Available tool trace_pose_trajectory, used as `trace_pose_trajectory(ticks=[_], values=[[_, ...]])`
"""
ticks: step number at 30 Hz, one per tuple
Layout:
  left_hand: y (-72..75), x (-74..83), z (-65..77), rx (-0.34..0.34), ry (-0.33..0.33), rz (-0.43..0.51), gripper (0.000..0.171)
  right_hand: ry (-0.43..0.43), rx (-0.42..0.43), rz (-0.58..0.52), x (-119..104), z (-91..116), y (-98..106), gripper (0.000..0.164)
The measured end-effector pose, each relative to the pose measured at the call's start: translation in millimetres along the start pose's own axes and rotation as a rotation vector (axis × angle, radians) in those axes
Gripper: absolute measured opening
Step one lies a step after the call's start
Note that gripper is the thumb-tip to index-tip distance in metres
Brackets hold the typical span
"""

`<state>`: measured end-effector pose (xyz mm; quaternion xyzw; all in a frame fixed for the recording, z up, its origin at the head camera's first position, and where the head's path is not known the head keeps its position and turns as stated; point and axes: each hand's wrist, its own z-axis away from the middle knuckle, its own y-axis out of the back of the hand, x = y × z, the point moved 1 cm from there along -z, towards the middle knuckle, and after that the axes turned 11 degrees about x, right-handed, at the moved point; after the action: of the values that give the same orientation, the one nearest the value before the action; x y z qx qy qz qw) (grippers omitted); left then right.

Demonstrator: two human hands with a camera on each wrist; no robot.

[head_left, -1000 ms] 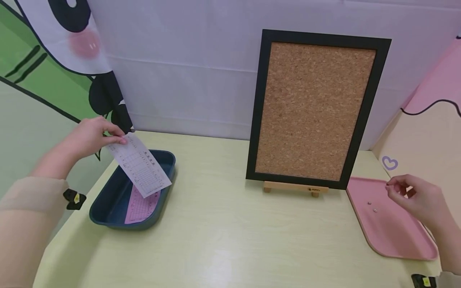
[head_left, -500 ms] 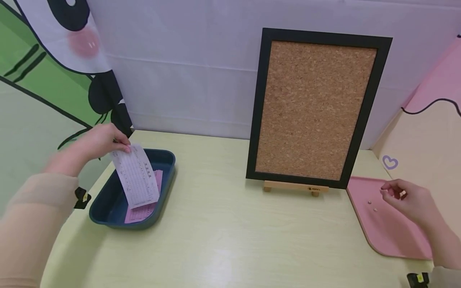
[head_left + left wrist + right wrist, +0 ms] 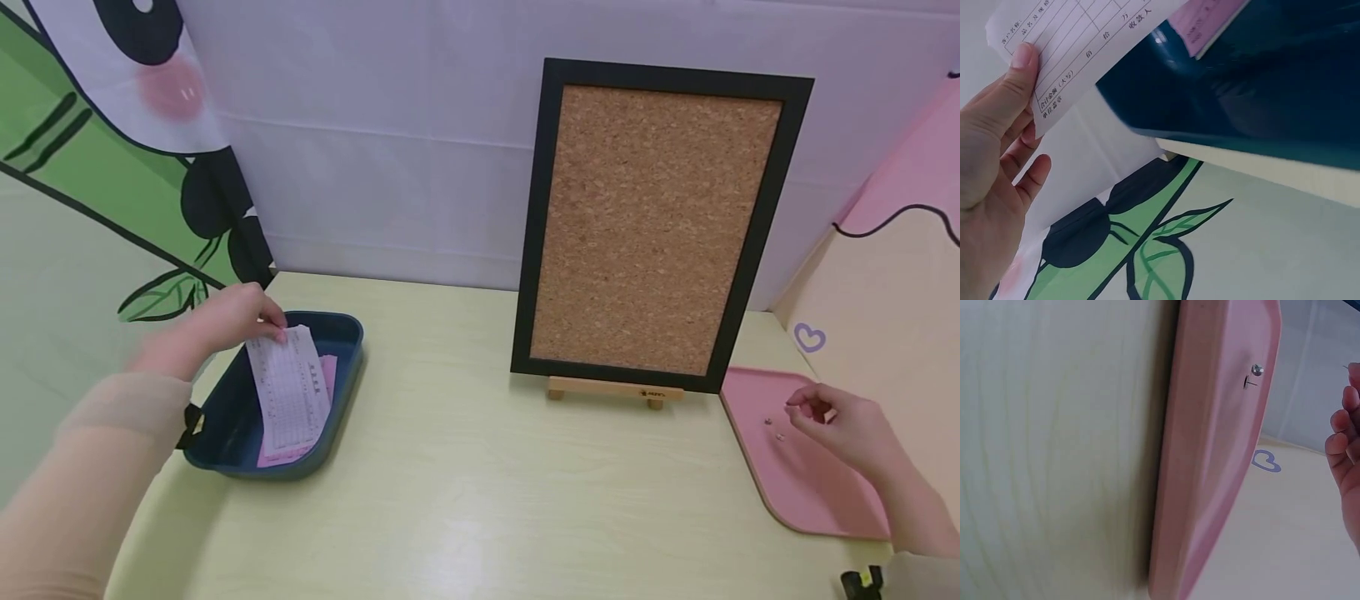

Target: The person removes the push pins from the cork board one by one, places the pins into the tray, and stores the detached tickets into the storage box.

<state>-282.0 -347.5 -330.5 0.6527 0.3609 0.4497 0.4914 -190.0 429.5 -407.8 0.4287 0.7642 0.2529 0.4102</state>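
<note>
My left hand (image 3: 243, 321) pinches the top edge of a white receipt slip (image 3: 292, 387) printed with a ruled form; in the left wrist view the thumb lies flat over its corner. The slip hangs down into a dark blue tub (image 3: 348, 333), overlapping a pink printed slip (image 3: 330, 371) there. Over the pink tray (image 3: 817, 492), my right hand (image 3: 847, 425) has thumb and fingertips together. A thin metal point sticks out at these fingertips in the right wrist view, like a thumbtack's pin; its head is hidden. Two silver thumbtacks (image 3: 1257, 370) lie on the tray.
A black-framed cork board (image 3: 660, 233) leans on a small wooden easel (image 3: 615, 389) between the tub and the tray. Behind it hangs a pale lilac cloth (image 3: 390, 167). The pale wooden table (image 3: 465, 500) runs between the tub and the tray.
My left hand has moved down and slightly right, lowering the white slip into the tub over the pink one. My right hand has shifted a little left and down above the tray.
</note>
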Motion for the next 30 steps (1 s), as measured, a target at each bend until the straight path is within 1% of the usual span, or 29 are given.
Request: trace_pose_trajectory(ticks=[5,9,14,19,23,28,30], values=[[-11.7,-1.8,-2.3,0.023,-0.054,-0.027,0.008,-0.001,-0.03,-0.01,6.3,3.9,-4.3,0.015],[-19.1,-5.1,-3.3,0.02,-0.066,-0.037,0.008,0.006,-0.035,0.004,10.4,5.8,-6.0,0.015],[-28.1,-12.4,-4.2,0.003,-0.06,-0.02,0.007,0.011,-0.055,0.01,14.5,6.0,-8.7,0.015],[-35.1,-17.3,-3.9,0.001,-0.048,0.007,0.008,-0.011,-0.104,-0.005,19.3,5.6,-12.5,0.015],[-39.8,-18.7,-3.2,0.01,-0.06,0.012,0.01,-0.044,-0.146,0.008,26.4,5.3,-16.5,0.014],[-45.8,-17.3,-3.9,0.019,-0.065,0.012,0.013,-0.068,-0.214,0.057,34.1,5.5,-23.2,0.013],[-48.3,-15.3,-4.0,0.012,-0.05,0.013,0.016,-0.069,-0.234,0.063,35.5,5.5,-25.9,0.012]])
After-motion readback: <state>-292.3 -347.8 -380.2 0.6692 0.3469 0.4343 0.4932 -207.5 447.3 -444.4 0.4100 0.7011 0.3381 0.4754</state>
